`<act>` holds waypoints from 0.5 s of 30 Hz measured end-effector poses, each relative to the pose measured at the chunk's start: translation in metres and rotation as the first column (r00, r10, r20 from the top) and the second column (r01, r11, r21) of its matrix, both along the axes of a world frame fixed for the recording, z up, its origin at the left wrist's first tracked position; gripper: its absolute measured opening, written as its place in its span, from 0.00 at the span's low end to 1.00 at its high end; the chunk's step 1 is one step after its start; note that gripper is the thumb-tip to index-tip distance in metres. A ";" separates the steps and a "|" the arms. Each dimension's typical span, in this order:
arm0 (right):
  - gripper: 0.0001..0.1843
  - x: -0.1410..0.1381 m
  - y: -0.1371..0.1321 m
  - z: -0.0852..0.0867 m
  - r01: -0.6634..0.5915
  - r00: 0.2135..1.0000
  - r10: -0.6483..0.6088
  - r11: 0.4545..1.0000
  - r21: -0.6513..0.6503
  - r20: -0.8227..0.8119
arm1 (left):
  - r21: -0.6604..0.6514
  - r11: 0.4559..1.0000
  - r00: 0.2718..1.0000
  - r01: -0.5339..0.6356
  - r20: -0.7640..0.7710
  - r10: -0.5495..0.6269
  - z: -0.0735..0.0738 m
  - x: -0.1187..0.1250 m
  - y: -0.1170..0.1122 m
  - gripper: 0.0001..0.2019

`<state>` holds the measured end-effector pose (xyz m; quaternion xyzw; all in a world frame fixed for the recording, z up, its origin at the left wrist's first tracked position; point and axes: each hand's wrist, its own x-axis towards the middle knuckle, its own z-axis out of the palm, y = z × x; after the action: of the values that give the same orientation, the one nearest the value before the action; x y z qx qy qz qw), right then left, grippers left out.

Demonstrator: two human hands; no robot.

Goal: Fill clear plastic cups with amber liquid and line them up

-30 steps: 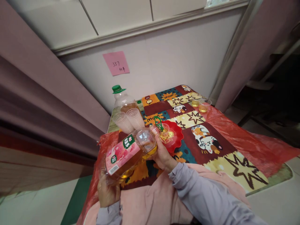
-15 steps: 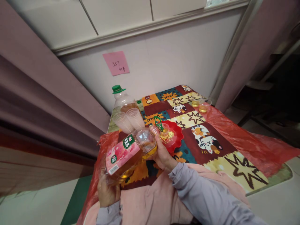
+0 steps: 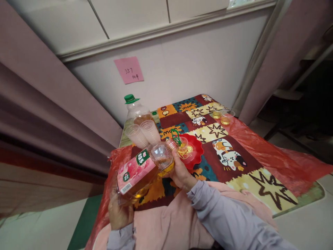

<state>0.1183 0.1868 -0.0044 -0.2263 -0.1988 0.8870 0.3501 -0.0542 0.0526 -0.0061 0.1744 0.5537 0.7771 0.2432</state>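
Note:
A large clear juice bottle (image 3: 140, 166) with a pink label lies tilted between my hands, its mouth toward the right. My left hand (image 3: 118, 210) grips its base from below. Around the neck my right hand (image 3: 180, 172) is closed. Just past the mouth, a small clear cup (image 3: 182, 146) with yellow liquid stands on a red scalloped plate (image 3: 195, 152). A green looped strap (image 3: 175, 135) hangs at the bottle's neck, over the cup. Whether liquid is flowing out cannot be made out.
Two stacks of clear plastic cups (image 3: 143, 133) stand behind the bottle, before a second juice bottle (image 3: 136, 109) with a green cap. Two cups with yellow liquid (image 3: 225, 118) are at the far right. Red plastic sheeting (image 3: 281, 156) drapes over the table's right side.

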 end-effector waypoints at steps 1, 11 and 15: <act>0.42 0.000 0.000 0.000 -0.002 1.000 0.002 1.000 -0.004 -0.004 | 0.002 1.000 1.000 0.000 -0.006 0.000 -0.001 0.000 0.000 0.28; 0.45 0.001 0.001 -0.006 -0.046 0.999 0.046 0.997 0.061 -0.002 | 0.031 0.999 0.999 -0.027 -0.018 0.028 0.006 0.003 0.003 0.27; 0.45 0.003 -0.001 -0.006 -0.005 1.000 0.009 0.991 0.131 -0.029 | 0.014 0.998 0.998 -0.056 0.009 0.056 0.004 0.003 0.004 0.27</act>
<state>0.1217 0.1854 -0.0106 -0.1889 -0.2523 0.8765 0.3639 -0.0511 0.0561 -0.0022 0.1573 0.5516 0.7884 0.2224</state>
